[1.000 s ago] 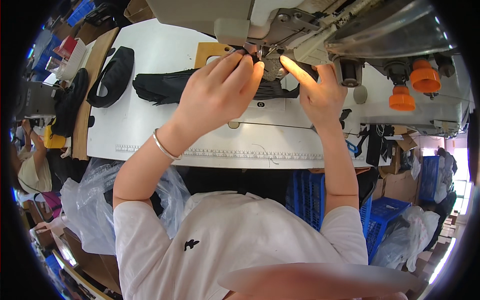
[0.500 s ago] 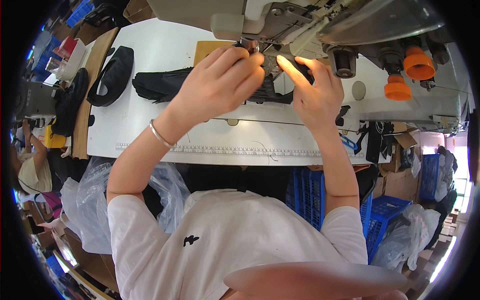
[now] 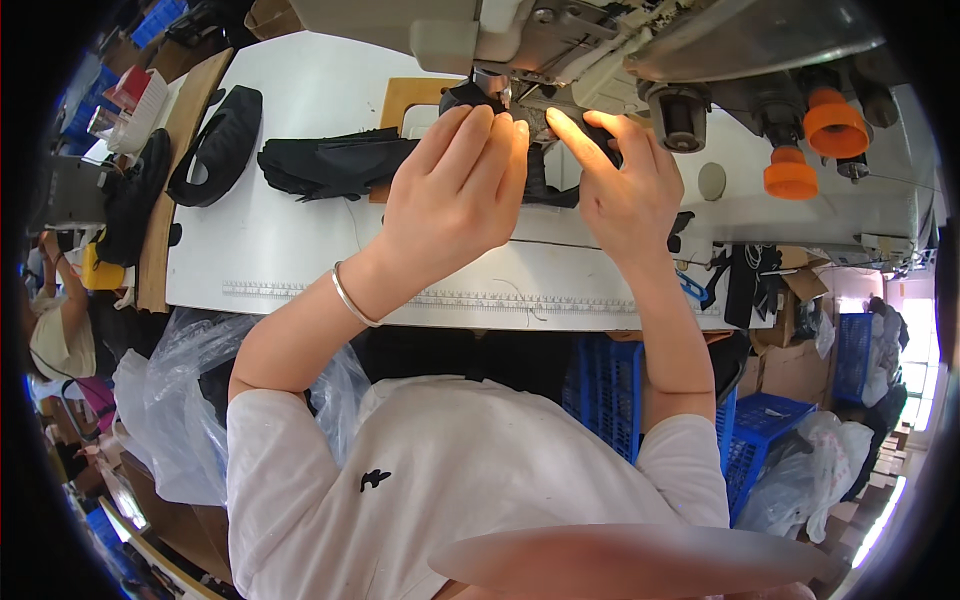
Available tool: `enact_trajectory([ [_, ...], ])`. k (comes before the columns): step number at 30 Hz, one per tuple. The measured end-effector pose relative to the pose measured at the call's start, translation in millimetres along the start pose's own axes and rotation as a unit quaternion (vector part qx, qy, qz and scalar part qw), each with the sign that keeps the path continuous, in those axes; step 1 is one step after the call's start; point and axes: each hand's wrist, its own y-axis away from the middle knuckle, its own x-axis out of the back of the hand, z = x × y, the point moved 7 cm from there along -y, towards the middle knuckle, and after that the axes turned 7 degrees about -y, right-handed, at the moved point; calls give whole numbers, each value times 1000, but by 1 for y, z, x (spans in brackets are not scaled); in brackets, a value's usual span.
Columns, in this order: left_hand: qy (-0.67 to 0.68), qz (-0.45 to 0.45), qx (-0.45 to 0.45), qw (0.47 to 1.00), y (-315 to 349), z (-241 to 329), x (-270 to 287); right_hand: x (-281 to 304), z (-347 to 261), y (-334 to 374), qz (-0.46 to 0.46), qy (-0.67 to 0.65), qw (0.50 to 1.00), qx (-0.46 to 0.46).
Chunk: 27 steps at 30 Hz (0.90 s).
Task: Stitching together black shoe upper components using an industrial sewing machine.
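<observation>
A grey sewing machine [image 3: 640,50] stands at the far side of a white table [image 3: 280,270]. Black fabric [image 3: 335,165] lies across the table and runs under the machine's head. My left hand [image 3: 455,195] rests on that fabric with its fingertips pinched at the needle area, a silver bangle on the wrist. Beside it, my right hand [image 3: 620,190] lies on the fabric too, its index finger stretched toward the needle. What sits right under the fingertips is hidden.
Another black piece [image 3: 215,145] lies at the table's left. Orange thread cones [image 3: 815,135] stand at the right by the machine. Blue crates [image 3: 610,400] and clear plastic bags [image 3: 170,400] sit below the table. Another person [image 3: 60,330] is at the far left.
Both hands have drawn closer together at the needle, and the view has shifted slightly. The fabric stays under the machine head.
</observation>
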Motion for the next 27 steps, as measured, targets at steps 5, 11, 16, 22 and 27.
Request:
enact_trajectory([
  [5,-52,-31,-21,998,2,6,-3,5,-4,-2,10,1,1000,17],
  [11,-24,-51,-10,998,4,-2,-2,9,-11,-2,-16,16,1000,4],
  [16,9,-42,-24,999,5,-10,0,11,-17,-3,-11,7,1000,-4],
  [22,94,-42,3,995,6,-22,-5,12,-25,-1,-20,9,999,-27],
  [27,120,-66,-17,990,3,-33,-4,12,-32,-1,-42,27,998,-25],
])
